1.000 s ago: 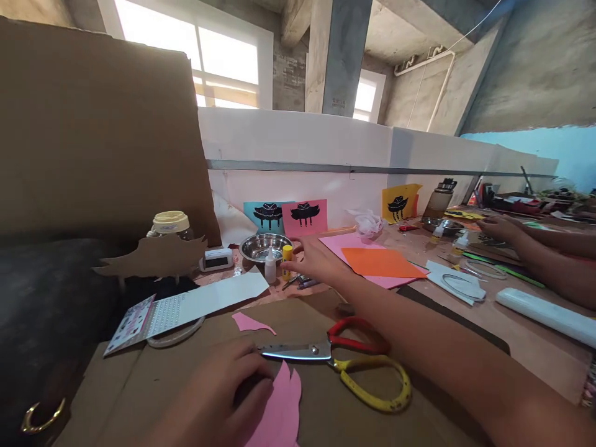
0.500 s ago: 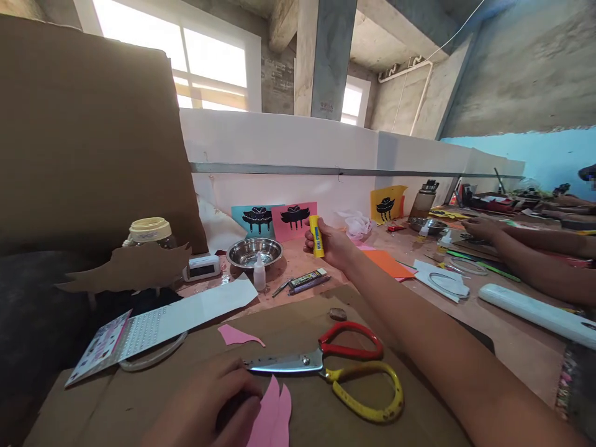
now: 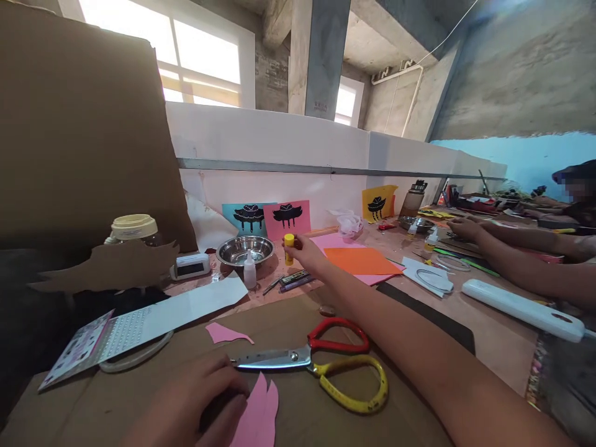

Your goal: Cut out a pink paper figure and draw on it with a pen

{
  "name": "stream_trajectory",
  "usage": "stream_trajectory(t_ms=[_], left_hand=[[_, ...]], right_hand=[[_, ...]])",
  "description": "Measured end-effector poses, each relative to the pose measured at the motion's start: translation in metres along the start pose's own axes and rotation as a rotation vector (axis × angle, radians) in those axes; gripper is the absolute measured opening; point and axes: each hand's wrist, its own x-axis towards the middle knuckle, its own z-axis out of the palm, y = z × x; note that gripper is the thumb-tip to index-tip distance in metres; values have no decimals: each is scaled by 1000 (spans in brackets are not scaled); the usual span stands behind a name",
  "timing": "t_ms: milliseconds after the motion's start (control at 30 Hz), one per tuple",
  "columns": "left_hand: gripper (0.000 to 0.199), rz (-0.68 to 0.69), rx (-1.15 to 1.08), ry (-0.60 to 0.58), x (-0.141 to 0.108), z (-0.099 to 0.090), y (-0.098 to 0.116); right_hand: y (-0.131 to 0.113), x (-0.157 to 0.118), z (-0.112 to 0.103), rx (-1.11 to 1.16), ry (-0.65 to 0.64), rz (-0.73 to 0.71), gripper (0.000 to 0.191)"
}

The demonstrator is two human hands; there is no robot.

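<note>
My right hand [image 3: 302, 253] is closed round a yellow glue stick [image 3: 289, 249], held upright close to the table just right of the steel bowl [image 3: 245, 250]. My left hand [image 3: 209, 397] lies low on the brown cardboard, fingers curled, its thumb over the edge of a cut pink paper piece [image 3: 261, 410]. Part of that piece is hidden under the hand. Scissors [image 3: 294, 356] with one red and one yellow handle lie beside it, blade tips close to my left fingers. A smaller pink scrap [image 3: 228, 333] rests behind the blades.
A white dropper bottle [image 3: 250, 270] and pens [image 3: 295, 282] lie near the bowl. Pink and teal cards with black hat shapes [image 3: 287, 218] lean against the wall. An orange sheet [image 3: 363, 261] and a white bar-shaped device [image 3: 521, 307] are rightward. Another person's arms [image 3: 507, 248] reach in at right.
My right hand has come left and down with the glue stick, which now stands upright nearer the table. My left hand keeps its place by the pink paper. The view has shifted slightly right.
</note>
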Motion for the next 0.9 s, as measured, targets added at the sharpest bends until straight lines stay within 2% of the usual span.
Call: stream_trajectory(t_ms=[233, 400, 500, 567, 633, 700, 767, 800, 900], left_hand=[[21, -38, 10, -40, 4, -8, 15], [22, -86, -17, -45, 3, -8, 17], [19, -71, -8, -50, 1, -8, 16], [18, -94, -8, -35, 0, -11, 13], [17, -129, 16, 22, 2, -16, 6], [18, -129, 98, 106, 5, -22, -7], [22, -68, 208, 158, 8, -27, -25], [26, -24, 247, 156, 10, -29, -34], [36, 53, 281, 95, 14, -29, -57]], right_hand=[[8, -9, 9, -232, -38, -5, 29], [2, -7, 4, -274, -38, -23, 28], [-16, -2, -10, -279, 49, -38, 35], [-38, -2, -21, -290, 127, -83, 47], [-64, -10, -26, -310, 174, -158, 52], [-85, -29, -21, -335, 110, -229, 40], [-96, -58, -6, -381, -72, -250, 21], [-97, -74, 4, -412, -171, -252, 16], [-84, -115, 31, -504, -374, -249, 20]])
